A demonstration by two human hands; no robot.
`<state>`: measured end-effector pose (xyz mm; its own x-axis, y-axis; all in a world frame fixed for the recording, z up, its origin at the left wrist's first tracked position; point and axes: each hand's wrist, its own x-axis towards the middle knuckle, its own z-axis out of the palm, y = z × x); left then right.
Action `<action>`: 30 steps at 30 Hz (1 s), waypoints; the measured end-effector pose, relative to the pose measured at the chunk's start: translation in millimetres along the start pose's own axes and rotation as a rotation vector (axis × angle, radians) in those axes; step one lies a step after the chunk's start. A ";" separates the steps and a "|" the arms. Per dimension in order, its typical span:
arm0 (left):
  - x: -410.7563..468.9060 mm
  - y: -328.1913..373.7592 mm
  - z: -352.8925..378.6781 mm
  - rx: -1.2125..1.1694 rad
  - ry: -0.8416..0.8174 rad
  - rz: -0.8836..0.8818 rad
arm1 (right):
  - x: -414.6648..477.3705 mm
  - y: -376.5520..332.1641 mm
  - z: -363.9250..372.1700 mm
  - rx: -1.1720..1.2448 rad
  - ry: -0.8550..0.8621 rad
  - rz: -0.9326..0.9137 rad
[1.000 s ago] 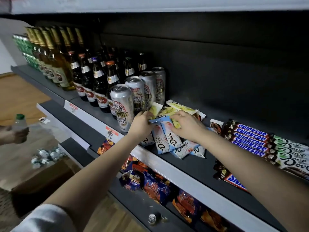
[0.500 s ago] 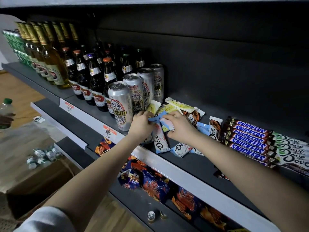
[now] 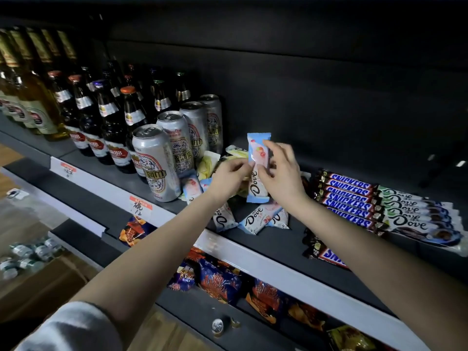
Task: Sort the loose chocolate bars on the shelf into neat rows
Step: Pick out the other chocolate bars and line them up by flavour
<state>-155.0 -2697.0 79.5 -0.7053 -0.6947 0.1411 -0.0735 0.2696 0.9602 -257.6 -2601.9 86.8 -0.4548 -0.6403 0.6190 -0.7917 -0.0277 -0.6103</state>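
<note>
The fingers (image 3: pixel 272 151) of the right hand (image 3: pixel 281 174) grasped a pale blue foil-wrapped Dove chocolate bar (image 3: pixel 258 158), upright above the dark grey shelf (image 3: pixel 273 240). The left hand (image 3: pixel 228 177) pinched its left edge, probably squaring it for a row. Beneath lay loose white-and-blue Dove bars (image 3: pixel 254 219), between silver beer cans (image 3: pixel 154 160) and the neat row of brown Snickers bars (image 3: pixel 352 196).

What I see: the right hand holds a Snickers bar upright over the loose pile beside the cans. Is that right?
No. The head view shows the right hand holding a Dove bar, not a Snickers. It is upright over the loose pile beside the cans; the Snickers lie in a row further right.
</note>
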 end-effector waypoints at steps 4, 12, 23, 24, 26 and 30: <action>8.1 7.2 21.3 0.022 -0.057 0.077 | -5.2 13.3 -29.9 -0.176 0.040 -0.090; 22.7 31.2 75.3 0.275 -0.150 0.345 | -27.8 42.4 -88.6 -0.884 -0.071 -0.376; 18.5 60.7 160.1 0.137 -0.396 0.388 | -75.8 75.9 -182.7 -1.118 -0.070 -0.173; 19.1 63.4 169.4 0.128 -0.402 0.387 | -81.7 80.3 -192.9 -1.127 -0.063 -0.122; 19.5 67.8 189.4 0.120 -0.423 0.388 | -95.5 86.5 -214.7 -1.136 -0.059 -0.028; 8.6 75.0 235.9 0.157 -0.501 0.425 | -127.0 94.5 -253.6 -1.198 -0.048 0.081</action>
<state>-332.9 -2525.5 95.8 -0.9346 -0.1239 0.3334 0.2075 0.5714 0.7940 -378.0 -2328.5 75.9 -0.5251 -0.6359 0.5656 -0.6496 0.7289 0.2163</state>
